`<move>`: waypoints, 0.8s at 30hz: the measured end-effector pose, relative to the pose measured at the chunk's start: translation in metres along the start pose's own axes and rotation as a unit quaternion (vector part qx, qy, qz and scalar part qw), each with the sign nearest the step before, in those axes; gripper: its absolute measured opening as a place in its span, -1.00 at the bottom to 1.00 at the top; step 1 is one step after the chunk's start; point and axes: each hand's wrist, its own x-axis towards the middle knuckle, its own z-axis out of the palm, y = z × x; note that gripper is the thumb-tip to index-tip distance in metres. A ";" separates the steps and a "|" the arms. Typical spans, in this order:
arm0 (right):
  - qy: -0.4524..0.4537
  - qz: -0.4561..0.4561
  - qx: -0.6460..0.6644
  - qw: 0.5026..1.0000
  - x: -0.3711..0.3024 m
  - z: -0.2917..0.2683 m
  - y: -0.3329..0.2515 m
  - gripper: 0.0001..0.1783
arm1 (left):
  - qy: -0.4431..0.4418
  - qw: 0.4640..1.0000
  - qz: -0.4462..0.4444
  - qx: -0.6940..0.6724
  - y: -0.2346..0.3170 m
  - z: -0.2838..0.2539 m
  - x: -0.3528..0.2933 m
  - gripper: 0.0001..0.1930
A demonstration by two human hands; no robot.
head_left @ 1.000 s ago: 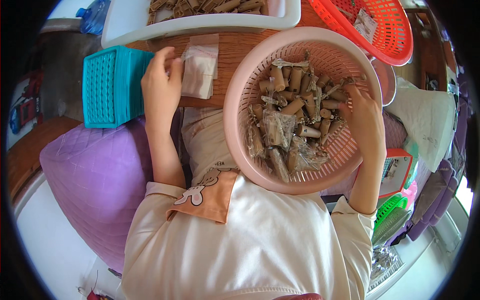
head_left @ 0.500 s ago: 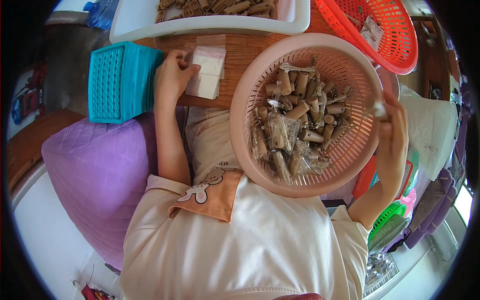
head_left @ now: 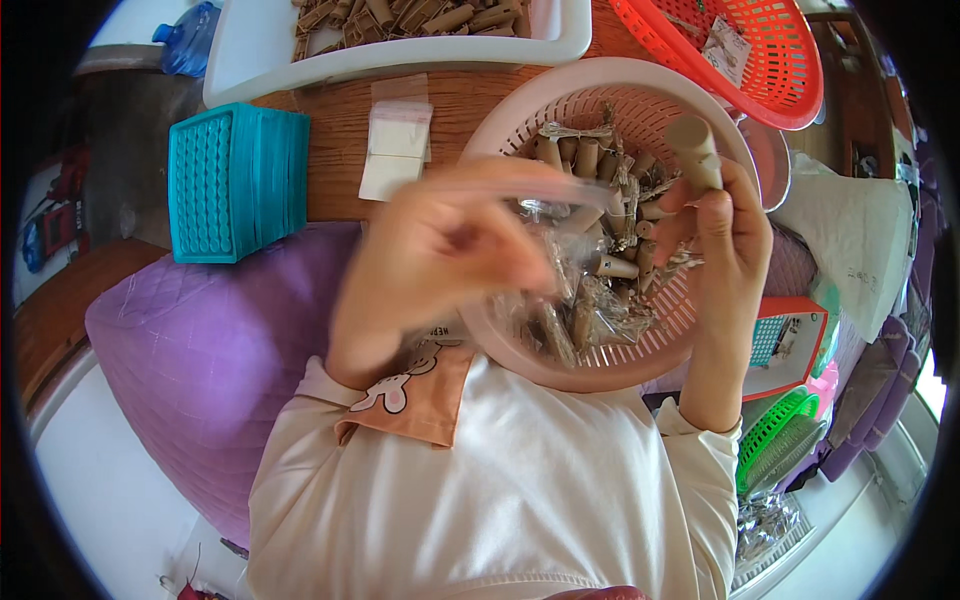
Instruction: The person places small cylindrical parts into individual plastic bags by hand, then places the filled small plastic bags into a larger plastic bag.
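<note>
The right hand had a smooth brown round tube pinched between its thumb and fingers, with just enough room between them for the tube. The tube stood up out of the fingertips. Its long way ran away from the chest, leaning a bit to the left, and its flat round end was the far end.

The left hand was blurry. Its fingers were bent, with a gap by the thumb, and they seemed to have hold of a thin clear plastic bag. The tube was to the right of these left fingers and a little farther out, not touching them. So the right hand was the near one, and the bag lay across the tube's long way, pointing toward it.

Under both hands' fingers sat a pale pink round plastic basket with lots of brown tubes in crinkly clear wrap.

Past the left fingers, on the brown wooden counter, lay a pile of flat white cards and clear bags. Left of that was a stack of blue-green plastic trays. Farthest out were a white plastic tub and a red plastic basket.
</note>
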 end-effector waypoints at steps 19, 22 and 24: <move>-0.043 -0.070 0.179 0.980 -0.011 0.007 0.007 -0.59 | 0.147 0.979 0.135 0.047 -0.017 0.049 0.029 -0.82; 0.021 -0.059 0.137 0.989 -0.011 0.006 -0.001 -0.61 | 0.152 0.983 0.095 0.048 -0.010 0.043 0.027 -0.72; 0.049 -0.080 0.098 0.991 -0.009 -0.003 -0.006 -0.63 | 0.129 0.991 0.038 0.006 -0.009 0.037 0.025 -0.59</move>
